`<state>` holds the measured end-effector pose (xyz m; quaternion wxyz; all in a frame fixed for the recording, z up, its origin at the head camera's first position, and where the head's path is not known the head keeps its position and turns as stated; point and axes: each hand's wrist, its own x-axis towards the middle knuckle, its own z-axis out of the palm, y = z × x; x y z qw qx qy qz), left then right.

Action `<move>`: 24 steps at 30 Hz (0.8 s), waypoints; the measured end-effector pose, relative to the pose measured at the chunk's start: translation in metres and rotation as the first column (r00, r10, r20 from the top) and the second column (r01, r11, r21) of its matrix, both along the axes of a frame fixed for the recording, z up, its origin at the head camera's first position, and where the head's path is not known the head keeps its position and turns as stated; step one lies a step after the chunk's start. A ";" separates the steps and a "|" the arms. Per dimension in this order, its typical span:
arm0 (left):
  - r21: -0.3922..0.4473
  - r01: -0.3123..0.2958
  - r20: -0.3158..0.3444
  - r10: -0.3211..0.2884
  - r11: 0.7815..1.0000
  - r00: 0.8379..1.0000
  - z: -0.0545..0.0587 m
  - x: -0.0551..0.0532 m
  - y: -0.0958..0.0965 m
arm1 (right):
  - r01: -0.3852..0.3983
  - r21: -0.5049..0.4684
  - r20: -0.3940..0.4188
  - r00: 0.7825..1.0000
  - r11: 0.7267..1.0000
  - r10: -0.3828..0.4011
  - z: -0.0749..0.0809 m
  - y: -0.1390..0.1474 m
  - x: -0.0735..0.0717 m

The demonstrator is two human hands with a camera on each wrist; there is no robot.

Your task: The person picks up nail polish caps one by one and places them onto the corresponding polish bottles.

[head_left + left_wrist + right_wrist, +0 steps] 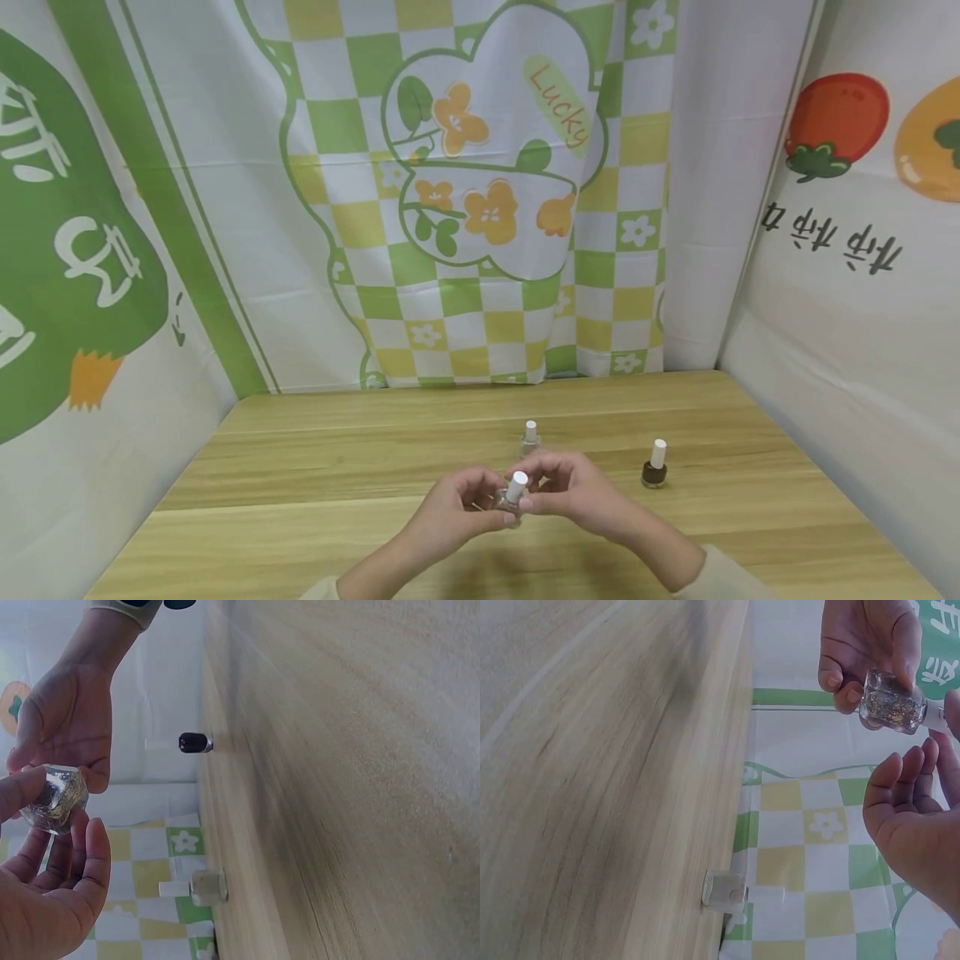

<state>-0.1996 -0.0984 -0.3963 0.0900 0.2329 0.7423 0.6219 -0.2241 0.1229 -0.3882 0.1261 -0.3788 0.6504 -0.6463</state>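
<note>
A small clear glass nail polish bottle (507, 502) with gold glitter inside is held above the table, its white cap (517, 486) pointing up. My left hand (457, 506) grips the glass body between thumb and fingers. At the cap, my right hand (573, 492) pinches with thumb and forefinger. In the right wrist view the glittery bottle (892, 703) shows plainly, while the right fingers partly hide its cap. Beyond the hands stands a second bottle (531, 437) with pale contents and a white cap. A dark nail polish bottle (655, 473) stands upright to the right.
The wood-grain table (315, 467) lies under both hands. A checked green and yellow curtain (480, 304) hangs behind its back edge. Printed cloths flank it, at the left (202, 350) and the right (840, 333).
</note>
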 end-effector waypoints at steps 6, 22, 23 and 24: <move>-0.005 -0.002 -0.010 0.002 1.000 1.000 0.000 0.000 0.001 | 0.045 0.041 0.029 0.999 0.998 -0.046 -0.001 -0.001 0.001; -0.026 -0.013 -0.016 0.013 1.000 1.000 0.001 -0.001 0.000 | 0.235 0.115 0.015 0.971 0.965 -0.238 0.002 -0.011 0.009; -0.026 -0.013 -0.017 0.013 1.000 1.000 0.001 -0.001 0.000 | 0.246 0.113 0.019 0.968 0.963 -0.250 0.002 -0.012 0.010; -0.026 -0.014 -0.014 0.014 1.000 1.000 0.001 -0.001 0.000 | 0.256 0.109 0.021 0.966 0.961 -0.259 0.001 -0.013 0.010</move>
